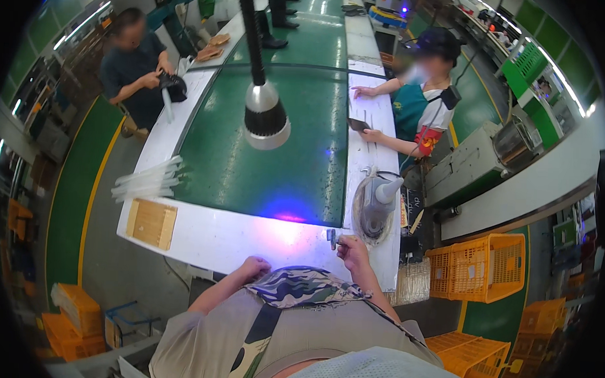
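My right hand [353, 253] is closed in a pinch on a small grey metal-looking piece [332, 237] and holds it over the white tabletop [247, 234]. The piece is too small to name by kind. My left hand [252, 268] rests at the table's near edge, against the camouflage apron [306, 286]. Its fingers are curled in and no object shows in them. A blue and reddish light spot falls on the table in front of my hands. Right of my right hand, a grey nozzle bottle [382, 198] stands in a stained round holder [360, 221].
A green conveyor belt [263, 167] runs away from me, with black boots [271, 34] at its far end. A lamp [268, 124] hangs above it. White strips [149, 179] and a wooden block [152, 224] lie left. Orange crates [476, 267] stand right. Two people work alongside.
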{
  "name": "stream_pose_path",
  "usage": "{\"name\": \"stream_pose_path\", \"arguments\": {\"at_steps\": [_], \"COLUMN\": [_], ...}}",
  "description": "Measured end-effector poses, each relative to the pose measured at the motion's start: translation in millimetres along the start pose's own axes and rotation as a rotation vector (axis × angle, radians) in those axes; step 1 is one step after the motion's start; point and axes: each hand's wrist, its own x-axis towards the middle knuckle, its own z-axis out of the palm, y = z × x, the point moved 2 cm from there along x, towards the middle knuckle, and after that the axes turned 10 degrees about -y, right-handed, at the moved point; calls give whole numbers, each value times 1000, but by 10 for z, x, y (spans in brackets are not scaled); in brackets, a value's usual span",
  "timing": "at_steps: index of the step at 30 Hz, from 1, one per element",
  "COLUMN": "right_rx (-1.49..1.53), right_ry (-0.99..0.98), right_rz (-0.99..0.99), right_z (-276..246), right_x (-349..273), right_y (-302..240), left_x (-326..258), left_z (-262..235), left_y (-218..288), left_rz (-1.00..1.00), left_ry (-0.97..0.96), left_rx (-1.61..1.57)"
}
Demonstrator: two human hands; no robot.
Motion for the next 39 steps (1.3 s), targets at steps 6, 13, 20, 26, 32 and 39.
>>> {"name": "stream_pose_path", "arguments": {"at_steps": [6, 13, 20, 26, 32, 39], "right_rx": [-62, -75, -72, -56, -56, -86], "right_ry": [-27, -33, -45, -21, -20, -44], "right_rz": [29, 40, 55, 52, 59, 77], "right_z": [-71, -117, -179, -119, -109, -60], "right_x": [86, 153, 168, 135, 103, 99], "right_y": [-22, -20, -30, 5, 24, 43], "left_x": [-119, -70, -74, -82, -86, -107], "left_z": [89, 86, 95, 100, 94, 80], "left_y": [144, 3, 40, 19, 42, 38], "left_rz": [-72, -49, -46, -43, -46, -61], "left_ry": [3, 10, 33, 48, 24, 29], "left_rx": [-85, -135, -111, -110, -122, -134]}}
